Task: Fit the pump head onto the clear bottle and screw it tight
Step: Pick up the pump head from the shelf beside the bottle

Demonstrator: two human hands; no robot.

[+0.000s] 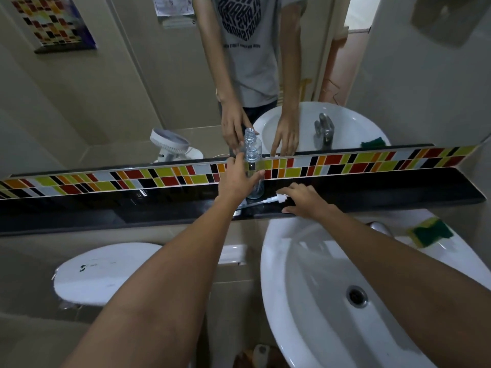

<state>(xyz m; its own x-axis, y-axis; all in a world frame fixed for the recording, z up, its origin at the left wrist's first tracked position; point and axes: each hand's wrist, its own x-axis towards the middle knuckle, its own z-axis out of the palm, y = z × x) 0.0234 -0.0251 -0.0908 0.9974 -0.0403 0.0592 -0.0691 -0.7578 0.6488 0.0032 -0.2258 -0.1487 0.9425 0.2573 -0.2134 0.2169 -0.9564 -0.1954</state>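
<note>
The clear bottle (252, 166) stands upright and uncapped on the black shelf (372, 197) against the mirror. My left hand (237, 179) is wrapped around its body, thumb across the front. The white pump head (279, 199) lies on its side on the shelf just right of the bottle's base, with its thin dip tube (249, 205) pointing left. My right hand (305, 201) reaches over it. The fingertips cover the pump head's right end, and the thumb stays apart at the shelf's front edge.
A white basin (305, 274) sits below the shelf on the right, with a green-and-yellow sponge (430, 232) on its rim. A white toilet cistern lid (106, 272) lies lower left. The mirror (106, 88) above the coloured tile strip reflects a small fan.
</note>
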